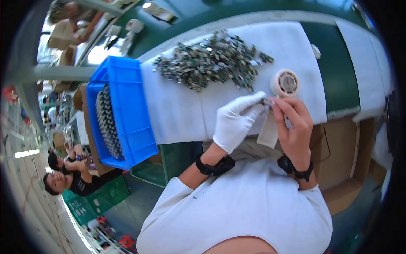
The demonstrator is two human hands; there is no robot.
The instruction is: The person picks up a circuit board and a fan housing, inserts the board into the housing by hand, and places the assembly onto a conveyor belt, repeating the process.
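My left hand point(237, 120), in a white glove, pinches a small dark circuit board point(264, 101) between thumb and fingertips. Bare, my right hand point(294, 122) meets it there, its thumb and forefinger closed at the board's right side. Fingers partly hide the board. Just beyond my right hand stands a roll of pale tape point(287, 82) on a holder, whose whitish body point(268, 131) shows between my wrists. A large heap of small green and metallic circuit boards point(211, 61) lies on the white sheet point(177, 114) farther out.
At the left a blue plastic bin point(137, 114) holds rows of small boards point(108, 122). An open cardboard box point(338, 156) stands below the table's right side. Other people point(80, 171) are at the far left, and another person's hand point(80, 34) shows at the upper left.
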